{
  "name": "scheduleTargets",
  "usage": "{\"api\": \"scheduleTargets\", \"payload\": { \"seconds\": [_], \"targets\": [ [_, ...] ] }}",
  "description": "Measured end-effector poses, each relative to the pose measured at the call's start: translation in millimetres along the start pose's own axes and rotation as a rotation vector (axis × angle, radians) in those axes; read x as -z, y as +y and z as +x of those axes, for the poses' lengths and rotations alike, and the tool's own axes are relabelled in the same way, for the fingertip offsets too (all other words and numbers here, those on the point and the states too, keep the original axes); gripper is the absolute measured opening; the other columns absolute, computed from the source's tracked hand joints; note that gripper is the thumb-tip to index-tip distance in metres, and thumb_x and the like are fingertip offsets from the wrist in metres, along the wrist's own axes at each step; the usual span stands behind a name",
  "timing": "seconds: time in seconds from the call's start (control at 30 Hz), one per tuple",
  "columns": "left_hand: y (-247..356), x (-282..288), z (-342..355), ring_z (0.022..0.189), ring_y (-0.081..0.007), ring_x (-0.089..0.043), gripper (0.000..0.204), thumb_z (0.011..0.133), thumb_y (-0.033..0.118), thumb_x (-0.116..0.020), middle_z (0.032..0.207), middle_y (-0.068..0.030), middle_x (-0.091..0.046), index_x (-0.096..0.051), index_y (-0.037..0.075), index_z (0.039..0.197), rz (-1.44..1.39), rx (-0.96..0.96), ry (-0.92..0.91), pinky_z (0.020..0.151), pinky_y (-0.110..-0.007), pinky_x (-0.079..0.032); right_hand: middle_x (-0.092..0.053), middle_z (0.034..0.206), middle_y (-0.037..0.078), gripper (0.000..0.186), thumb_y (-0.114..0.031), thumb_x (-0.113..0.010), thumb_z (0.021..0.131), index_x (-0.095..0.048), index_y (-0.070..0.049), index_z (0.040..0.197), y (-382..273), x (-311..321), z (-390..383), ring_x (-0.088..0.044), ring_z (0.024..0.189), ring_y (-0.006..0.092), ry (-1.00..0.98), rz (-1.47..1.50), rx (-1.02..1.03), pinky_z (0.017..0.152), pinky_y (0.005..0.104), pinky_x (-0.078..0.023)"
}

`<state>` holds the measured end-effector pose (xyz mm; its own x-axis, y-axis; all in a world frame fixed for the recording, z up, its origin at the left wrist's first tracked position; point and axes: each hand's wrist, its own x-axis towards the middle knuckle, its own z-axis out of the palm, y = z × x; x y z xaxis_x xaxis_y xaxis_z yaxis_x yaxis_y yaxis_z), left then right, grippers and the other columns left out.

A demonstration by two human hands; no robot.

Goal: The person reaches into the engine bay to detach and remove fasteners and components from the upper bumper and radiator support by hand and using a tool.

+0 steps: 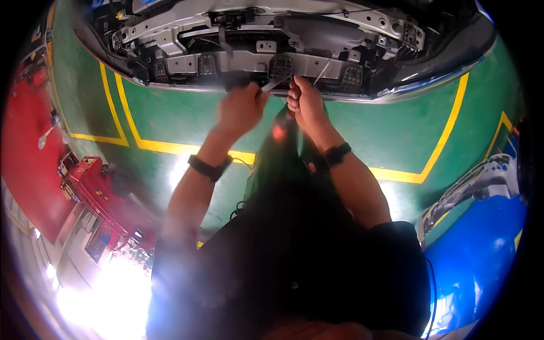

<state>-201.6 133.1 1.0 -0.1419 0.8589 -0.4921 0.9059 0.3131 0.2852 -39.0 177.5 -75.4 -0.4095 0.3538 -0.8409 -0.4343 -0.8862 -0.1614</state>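
Note:
Both of my hands are raised in front of the opened front end of a car. My left hand [241, 111] is closed around a pale metal tool [274, 84], whose shaft points toward my other hand; its exact kind is unclear. Just to the right, my right hand [309, 103] has its fingers curled closed. A thin metal rod [323, 71] shows just above it, but whether the hand grips it is hard to see. Beyond both hands lies the grey metal crossbeam [238, 62] with textured dark pads along it. Black bands circle both wrists.
The car's front lower edge [187, 89] curves across, close to my hands. Green floor [175, 119] with yellow lines lies below. A red wheeled machine or cart [90, 187] stands at left. A glossy blue car panel [481, 243] is at right.

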Motion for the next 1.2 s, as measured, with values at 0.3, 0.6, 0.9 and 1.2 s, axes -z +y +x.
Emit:
{"api": "scheduleTargets", "payload": {
  "seconds": [0.3,0.6,0.9,1.2],
  "targets": [
    [-18,15,88,0.074,-0.0251,-0.064,0.007,0.083,0.014,-0.058,0.075,-0.005,-0.059,-0.057,0.012,0.09,0.464,-0.345,0.206,0.061,-0.039,-0.052,-0.036,0.057,-0.005,0.02,-0.029,-0.058,0.086,-0.057,-0.009,0.088,-10,-15,30,-0.029,0.044,0.0078,0.117,0.077,0.058,0.042,0.0289,-0.021],
    [-9,37,123,0.072,-0.0263,-0.064,0.006,0.084,0.015,-0.06,0.076,-0.0055,-0.06,-0.057,0.012,0.088,0.528,-0.507,0.164,0.057,-0.039,-0.051,-0.032,0.052,-0.003,0.023,-0.024,-0.059,0.085,-0.047,-0.014,0.068,-8,-33,55,-0.028,0.042,0.0106,0.172,0.237,0.076,0.045,0.0299,-0.023],
    [-5,38,141,0.069,-0.0264,-0.064,0.01,0.087,0.021,-0.06,0.075,-0.0063,-0.062,-0.06,0.011,0.086,0.526,-0.607,0.129,0.058,-0.039,-0.05,-0.035,0.052,-0.002,0.02,-0.023,-0.058,0.086,-0.051,-0.011,0.071,-3,-33,58,-0.03,0.042,0.0108,0.166,0.279,0.131,0.043,0.0304,-0.024],
    [-2,49,148,0.074,-0.0266,-0.065,0.012,0.087,0.023,-0.059,0.08,-0.0063,-0.065,-0.062,0.012,0.088,0.541,-0.627,0.098,0.061,-0.038,-0.051,-0.035,0.052,-0.002,0.025,-0.024,-0.059,0.086,-0.047,-0.013,0.067,-6,-35,56,-0.03,0.042,0.0114,0.188,0.273,0.13,0.043,0.0297,-0.025]
  ]
}}
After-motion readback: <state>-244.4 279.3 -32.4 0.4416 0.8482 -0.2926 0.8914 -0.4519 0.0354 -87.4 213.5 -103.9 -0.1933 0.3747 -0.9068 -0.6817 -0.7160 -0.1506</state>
